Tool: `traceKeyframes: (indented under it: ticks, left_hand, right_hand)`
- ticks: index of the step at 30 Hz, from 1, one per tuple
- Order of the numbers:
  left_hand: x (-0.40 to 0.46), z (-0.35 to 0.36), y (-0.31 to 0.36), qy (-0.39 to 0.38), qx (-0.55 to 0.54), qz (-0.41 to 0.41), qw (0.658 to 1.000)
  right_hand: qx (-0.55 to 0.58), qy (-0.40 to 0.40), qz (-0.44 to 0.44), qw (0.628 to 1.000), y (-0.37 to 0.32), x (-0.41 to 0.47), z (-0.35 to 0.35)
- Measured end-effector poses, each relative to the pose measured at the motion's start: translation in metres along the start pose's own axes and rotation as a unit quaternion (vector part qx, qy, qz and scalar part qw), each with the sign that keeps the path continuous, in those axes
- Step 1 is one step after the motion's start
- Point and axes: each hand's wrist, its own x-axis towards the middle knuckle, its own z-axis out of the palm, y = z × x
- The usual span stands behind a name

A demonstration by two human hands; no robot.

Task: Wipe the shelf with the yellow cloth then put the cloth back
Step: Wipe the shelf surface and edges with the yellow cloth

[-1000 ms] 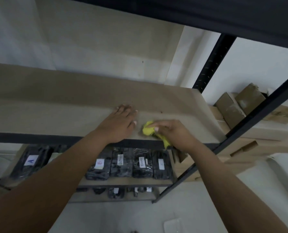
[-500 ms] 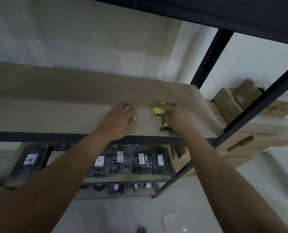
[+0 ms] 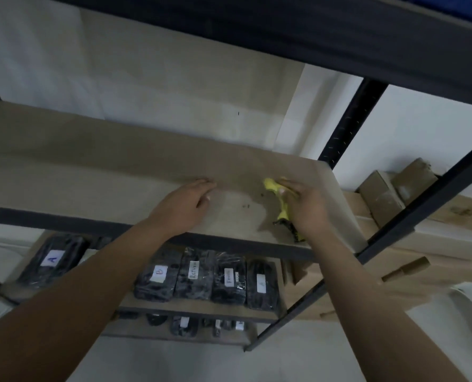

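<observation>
Cloth point(image 3: 281, 201) bunched on shelf point(image 3: 97, 177) near its right end, gripped by right hand point(image 3: 306, 209), which hides most of it; lower tip dark, blurred. Left hand point(image 3: 184, 206) flat on shelf beside, fingers straight, holding nothing. Dark specks point(image 3: 246, 206) between hands. Labelled black packs point(image 3: 196, 274) below shelf; boxes point(image 3: 389, 194) right of it.

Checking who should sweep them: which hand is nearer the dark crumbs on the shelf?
Right. The right hand with the yellow cloth sits just right of the crumbs; the left hand rests farther left.
</observation>
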Motion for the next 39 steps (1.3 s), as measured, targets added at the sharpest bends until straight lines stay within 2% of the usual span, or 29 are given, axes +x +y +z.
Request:
traceKeyframes:
  ticks: [2,4,8,13,19,24,29,33,39]
  left_hand:
    - [0.000,-0.005,-0.008,0.017,0.047,0.013,0.999]
    - [-0.001,-0.013,-0.020,0.004,0.109,0.010,0.994]
    - [-0.008,-0.029,-0.041,-0.004,0.177,-0.012,0.984]
    - [-0.014,-0.036,-0.054,-0.026,0.165,-0.034,0.985]
    - [-0.015,-0.035,-0.054,-0.024,0.171,-0.023,0.985]
    - [-0.013,-0.035,-0.058,-0.034,0.164,-0.021,0.986]
    - [-0.011,-0.035,-0.064,-0.028,0.151,-0.009,0.988]
    - [-0.012,-0.036,-0.066,-0.016,0.144,0.007,0.989]
    - [-0.012,-0.036,-0.067,-0.007,0.139,0.025,0.990]
  right_hand:
    - [-0.140,-0.030,-0.008,0.990,0.019,0.011,-0.001]
    - [-0.204,-0.085,-0.042,0.974,0.032,0.008,0.001]
    - [-0.255,-0.161,-0.093,0.949,0.044,0.007,-0.010]
    - [-0.285,-0.157,-0.070,0.943,0.043,0.038,0.007]
    - [-0.264,-0.122,-0.041,0.956,0.022,0.102,0.051]
    - [-0.283,-0.082,-0.058,0.954,0.005,0.150,0.084]
    - [-0.254,-0.072,-0.048,0.963,-0.018,0.176,0.105]
    - [-0.196,-0.124,-0.139,0.963,-0.022,0.145,0.105]
    - [-0.089,-0.185,-0.250,0.946,-0.032,0.046,0.092]
